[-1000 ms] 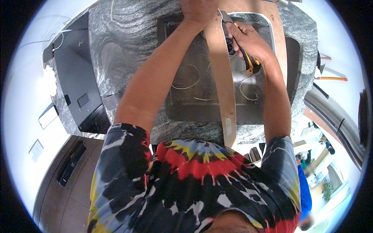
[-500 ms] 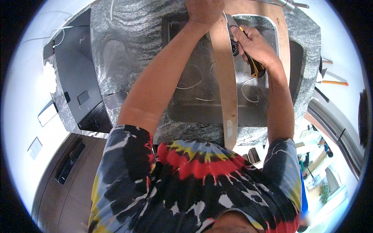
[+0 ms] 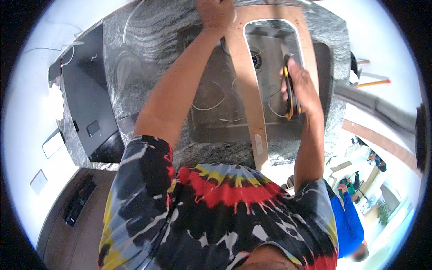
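A long wooden panel (image 3: 250,94) with a rounded cutout edged in white lies across a dark sink (image 3: 216,128). At the panel's far left corner, my left hand (image 3: 215,15) is closed against its edge; the view's top border cuts off part of the fingers. My right hand (image 3: 302,87) grips a black and yellow utility knife (image 3: 289,96) over the cutout, beside the panel's right arm. Its blade points away from me and is blurred. Through the cutout the sink drain (image 3: 256,60) shows.
Thin white strips (image 3: 209,108) lie in the sink. Grey streaked stone counter (image 3: 144,63) surrounds it, with a black cooktop (image 3: 90,85) on the left. An orange pencil-like stick (image 3: 373,83) lies at the right. Lower right, a person in blue (image 3: 348,225) is in the background.
My right hand has drawn the knife back toward me, away from the panel's left arm and over the cutout. My left hand stays at the far corner. The whole view has shifted somewhat.
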Available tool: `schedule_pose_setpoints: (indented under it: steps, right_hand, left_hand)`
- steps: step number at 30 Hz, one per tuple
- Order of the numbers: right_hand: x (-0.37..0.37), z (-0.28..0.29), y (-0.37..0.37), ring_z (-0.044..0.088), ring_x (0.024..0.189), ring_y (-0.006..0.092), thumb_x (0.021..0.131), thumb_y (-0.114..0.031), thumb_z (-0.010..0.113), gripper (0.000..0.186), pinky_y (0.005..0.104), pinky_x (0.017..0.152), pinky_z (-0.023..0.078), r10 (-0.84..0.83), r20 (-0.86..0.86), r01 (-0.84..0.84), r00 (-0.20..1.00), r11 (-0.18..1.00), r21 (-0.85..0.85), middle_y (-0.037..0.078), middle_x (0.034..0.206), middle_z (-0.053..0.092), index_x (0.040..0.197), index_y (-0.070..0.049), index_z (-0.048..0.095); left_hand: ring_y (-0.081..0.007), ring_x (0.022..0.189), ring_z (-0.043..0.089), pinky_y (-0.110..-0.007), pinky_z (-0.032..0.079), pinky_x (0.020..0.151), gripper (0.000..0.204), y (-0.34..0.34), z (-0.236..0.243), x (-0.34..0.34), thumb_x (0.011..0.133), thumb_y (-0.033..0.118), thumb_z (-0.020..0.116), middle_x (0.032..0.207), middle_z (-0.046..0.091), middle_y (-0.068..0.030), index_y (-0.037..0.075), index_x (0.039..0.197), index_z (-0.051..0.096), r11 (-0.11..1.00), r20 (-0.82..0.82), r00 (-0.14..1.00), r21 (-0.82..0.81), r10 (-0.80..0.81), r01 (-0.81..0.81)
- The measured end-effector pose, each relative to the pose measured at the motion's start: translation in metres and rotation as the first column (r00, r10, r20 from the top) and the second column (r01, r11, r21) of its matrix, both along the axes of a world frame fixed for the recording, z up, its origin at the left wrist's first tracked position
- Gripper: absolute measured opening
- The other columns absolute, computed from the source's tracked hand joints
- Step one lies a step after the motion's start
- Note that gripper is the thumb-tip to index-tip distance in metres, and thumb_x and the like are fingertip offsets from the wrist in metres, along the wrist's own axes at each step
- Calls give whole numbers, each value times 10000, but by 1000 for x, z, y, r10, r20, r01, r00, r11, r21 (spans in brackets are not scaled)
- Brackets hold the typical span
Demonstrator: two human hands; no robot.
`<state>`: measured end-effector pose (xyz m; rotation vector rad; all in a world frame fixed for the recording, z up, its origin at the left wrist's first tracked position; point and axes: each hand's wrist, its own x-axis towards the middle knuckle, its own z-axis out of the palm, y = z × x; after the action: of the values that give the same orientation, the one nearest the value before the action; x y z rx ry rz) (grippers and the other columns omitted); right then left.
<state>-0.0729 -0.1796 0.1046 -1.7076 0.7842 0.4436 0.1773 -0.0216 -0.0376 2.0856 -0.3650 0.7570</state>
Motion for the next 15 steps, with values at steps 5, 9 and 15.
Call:
schedule_pose_setpoints:
  steps: [5, 9, 15]
  right_hand:
    - [-100, 15, 50, 669, 766, 193, 1048, -275, 530, 419, 347, 718, 547, 149, -10, -148, 989, 987, 61, 113, 883, 665, 1363, 1, 540]
    - [-124, 23, 125, 684, 912, 375, 994, -246, 616, 296, 451, 836, 514, 309, 209, -298, 928, 951, -83, 253, 953, 671, 1163, -5, 586]
    - [-92, -59, 218, 701, 772, 374, 965, -277, 682, 301, 445, 727, 531, -77, 344, 87, 936, 996, -11, 206, 787, 686, 1042, 10, 637]
  left_hand:
    - [-252, 680, 698, -423, 529, 694, 441, 56, 25, 21, 836, 440, 708, 721, 722, -155, 4, 831, 776, 990, -511, 850, -117, -130, 81]
    - [-143, 601, 601, -349, 455, 589, 341, 147, 87, -33, 911, 320, 640, 642, 641, -40, 12, 790, 724, 959, -559, 779, -160, -284, 234]
    - [-209, 662, 626, -386, 467, 624, 280, 257, 125, -180, 921, 218, 683, 714, 638, -140, -32, 799, 705, 925, -712, 658, 30, -246, 379]
